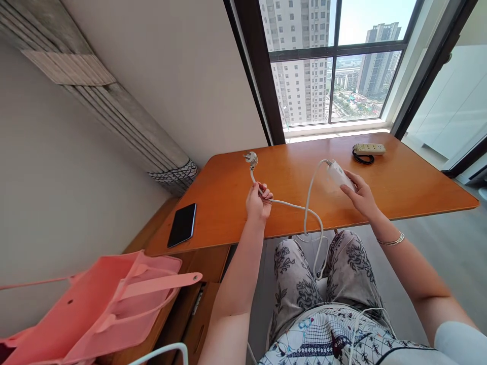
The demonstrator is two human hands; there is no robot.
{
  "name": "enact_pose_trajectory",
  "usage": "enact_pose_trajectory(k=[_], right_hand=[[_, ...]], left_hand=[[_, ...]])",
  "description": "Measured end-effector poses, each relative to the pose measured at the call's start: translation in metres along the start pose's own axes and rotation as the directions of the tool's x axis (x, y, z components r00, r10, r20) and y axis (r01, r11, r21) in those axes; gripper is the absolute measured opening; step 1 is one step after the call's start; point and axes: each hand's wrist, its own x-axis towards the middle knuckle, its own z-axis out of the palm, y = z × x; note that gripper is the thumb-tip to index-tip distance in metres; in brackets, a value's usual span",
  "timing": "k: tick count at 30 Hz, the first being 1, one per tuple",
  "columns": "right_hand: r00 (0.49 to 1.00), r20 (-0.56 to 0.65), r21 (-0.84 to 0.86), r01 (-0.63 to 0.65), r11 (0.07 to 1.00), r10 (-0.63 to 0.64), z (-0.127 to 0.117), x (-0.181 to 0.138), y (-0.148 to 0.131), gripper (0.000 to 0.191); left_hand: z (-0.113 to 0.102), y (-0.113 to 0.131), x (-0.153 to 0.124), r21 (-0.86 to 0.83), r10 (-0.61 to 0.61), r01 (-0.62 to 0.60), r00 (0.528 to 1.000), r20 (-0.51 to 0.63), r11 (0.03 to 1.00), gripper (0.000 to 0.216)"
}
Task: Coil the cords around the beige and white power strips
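Observation:
My left hand (259,202) is closed around the white cord (291,204) just below its plug (251,158), whose prongs point up and left above the table. In my right hand (361,195) is a white power strip (340,176), held over the table with its cord end tilted up and left. From that end the cord loops down past the table's front edge, hangs between the knees and runs back up to my left hand. My right fingers wrap around the strip's near end and hide part of it.
The wooden table (220,203) bears a dark phone (182,225) at left and a beige power strip (369,149) with a coiled black cord at the far right. A pink bag (125,299) stands at lower left. Behind the table is a window (335,50).

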Motion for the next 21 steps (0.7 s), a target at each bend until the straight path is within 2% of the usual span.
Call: enact_pose_trajectory(k=[4,6,7,8,9,11,12,13,14,15,16,19,21], right_hand=[[0.996,-0.068,0.193,-0.04,0.98,0.055,-0.005,0.0,-0.034,0.061],[0.996,-0.069,0.252,-0.034,0.967,0.053,-0.001,-0.002,-0.054,0.061],[0.997,-0.068,0.275,-0.027,0.961,0.047,0.001,-0.002,-0.062,0.06],[0.997,-0.068,0.29,-0.022,0.957,0.043,0.003,-0.001,-0.069,0.059],[0.996,-0.072,0.298,-0.02,0.954,0.043,0.003,0.002,-0.073,0.058],[0.993,-0.099,0.295,-0.025,0.955,0.057,-0.003,0.011,-0.077,0.057],[0.989,-0.127,0.291,-0.031,0.956,0.07,-0.008,0.016,-0.076,0.057],[0.983,-0.164,0.29,-0.035,0.956,0.086,-0.015,0.022,-0.074,0.058],[0.974,-0.205,0.296,-0.036,0.954,0.101,-0.023,0.028,-0.071,0.058],[0.963,-0.245,0.31,-0.035,0.95,0.116,-0.031,0.032,-0.069,0.057],[0.951,-0.281,0.33,-0.032,0.943,0.131,-0.039,0.036,-0.067,0.056],[0.907,-0.376,0.423,-0.012,0.906,0.188,-0.061,0.04,-0.069,0.044],[0.859,-0.442,0.518,0.009,0.855,0.259,-0.075,0.041,-0.077,0.032]], left_hand=[[0.01,-0.015,-0.022,0.092,-0.109,0.1,0.989,0.1,0.991,0.034],[0.017,-0.034,-0.042,0.144,-0.223,0.192,0.945,0.241,0.971,0.034],[0.019,-0.044,-0.054,0.17,-0.293,0.248,0.896,0.335,0.954,0.031],[0.021,-0.053,-0.066,0.208,-0.372,0.311,0.83,0.416,0.927,0.03],[0.022,-0.062,-0.078,0.253,-0.456,0.379,0.744,0.488,0.89,0.03],[0.021,-0.074,-0.099,0.368,-0.599,0.483,0.524,0.605,0.795,0.04],[0.019,-0.077,-0.106,0.425,-0.645,0.508,0.415,0.642,0.749,0.045],[0.018,-0.077,-0.111,0.469,-0.669,0.514,0.324,0.669,0.718,0.05],[0.016,-0.075,-0.113,0.502,-0.677,0.503,0.261,0.688,0.704,0.053],[0.015,-0.071,-0.114,0.523,-0.675,0.475,0.232,0.701,0.707,0.054],[0.014,-0.065,-0.112,0.537,-0.665,0.433,0.232,0.71,0.724,0.053],[0.011,-0.048,-0.1,0.58,-0.632,0.252,0.312,0.709,0.775,0.049],[0.008,-0.039,-0.092,0.643,-0.653,0.153,0.328,0.683,0.75,0.052]])
